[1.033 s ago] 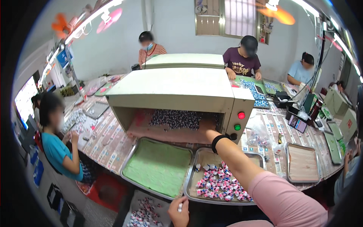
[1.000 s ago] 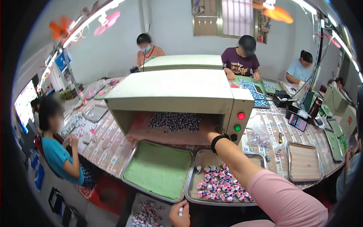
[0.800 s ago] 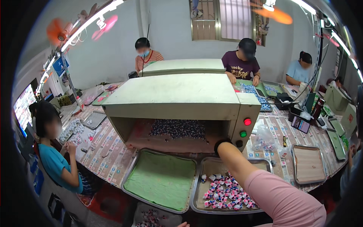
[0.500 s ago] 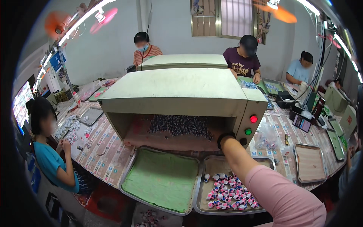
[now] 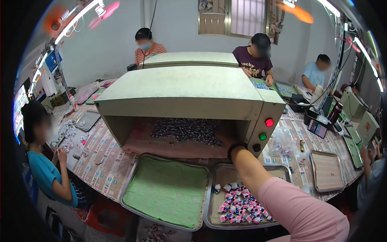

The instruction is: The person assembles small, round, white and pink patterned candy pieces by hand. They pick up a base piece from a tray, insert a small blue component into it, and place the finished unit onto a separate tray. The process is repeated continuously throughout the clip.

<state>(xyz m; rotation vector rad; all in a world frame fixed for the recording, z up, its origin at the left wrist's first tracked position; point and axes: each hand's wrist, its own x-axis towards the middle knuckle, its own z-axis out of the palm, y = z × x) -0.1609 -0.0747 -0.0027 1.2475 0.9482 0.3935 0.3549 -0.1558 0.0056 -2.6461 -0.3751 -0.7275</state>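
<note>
- Your right hand [image 5: 226, 142] reaches into the mouth of the cream-coloured box machine [image 5: 181, 94], among the pile of small wrapped pieces [image 5: 185, 131] on its pink belt — whether your fingers are wide or closed cannot be told.
- Your left hand is out of sight.
- Below the opening, on the surface, a metal tray [image 5: 217, 177] holds pink-and-white wrapped pieces [image 5: 238, 205]; beside it sits a tray with a green cloth [image 5: 165, 191].
</note>
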